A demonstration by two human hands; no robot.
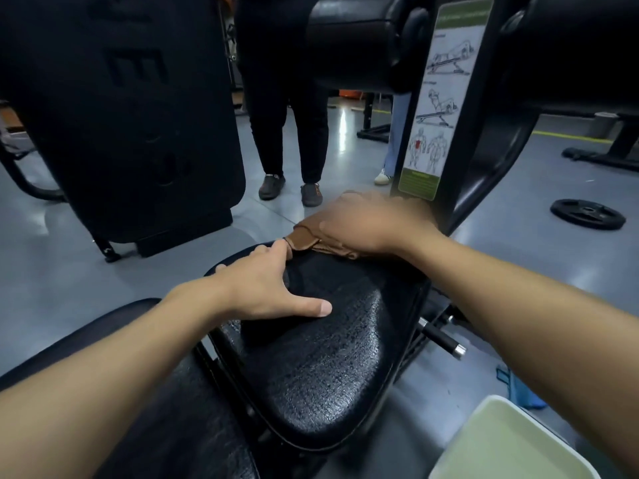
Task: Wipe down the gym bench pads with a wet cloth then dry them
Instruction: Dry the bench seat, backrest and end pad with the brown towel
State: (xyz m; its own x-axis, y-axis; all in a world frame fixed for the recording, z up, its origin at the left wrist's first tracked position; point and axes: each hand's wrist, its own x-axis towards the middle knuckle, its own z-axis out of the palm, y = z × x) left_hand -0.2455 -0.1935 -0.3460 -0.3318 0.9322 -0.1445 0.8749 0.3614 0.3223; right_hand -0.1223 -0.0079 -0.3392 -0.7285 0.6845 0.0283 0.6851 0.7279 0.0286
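Observation:
A black textured seat pad [321, 368] of a gym bench fills the middle of the head view. On its far end lies a brown cloth [304, 240], with my right hand [366, 224] pressed flat on top of it; the hand is blurred. My left hand [266, 288] rests on the pad's left edge with fingers spread, its fingertips touching the cloth's near corner. A second black pad [166, 409] runs along the lower left.
A large black upright pad [131, 115] stands at the left. A black post with an exercise chart [439, 98] and roller pads [356, 39] rises behind the seat. Two people's legs stand on the grey floor beyond. A weight plate [587, 214] lies at right. A pale green container [511, 444] sits at lower right.

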